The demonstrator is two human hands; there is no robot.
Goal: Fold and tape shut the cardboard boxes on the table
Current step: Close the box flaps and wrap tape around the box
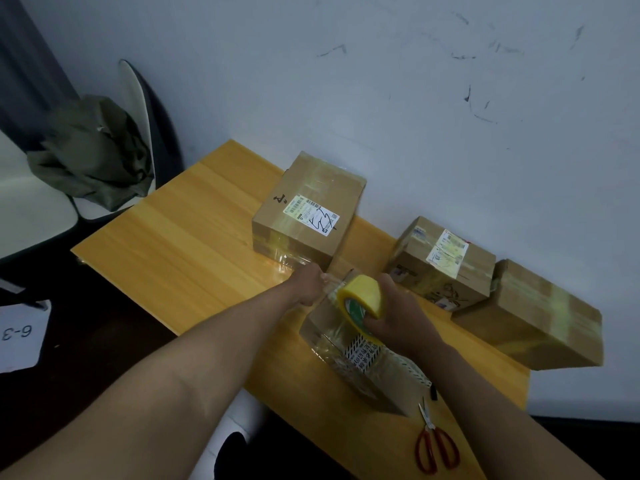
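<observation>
A small cardboard box [349, 355], wrapped in clear tape with a black-and-white printed strip, lies in the middle of the wooden table [180, 237]. My right hand [398, 317] grips a yellow tape roll [362, 301] above the box's top. A stretch of clear tape runs from the roll to my left hand [311, 284], which pinches its end at the box's far left corner. Three taped boxes stand further back: a large box [308, 209], a labelled box [440, 265] and a right box [533, 313].
Red-handled scissors [436, 445] lie near the table's front right corner, with a small black object [433, 393] beside them. A white chair [38, 202] with a green garment [93, 154] stands left of the table. A paper marked 6-3 [19, 336] lies on the dark floor.
</observation>
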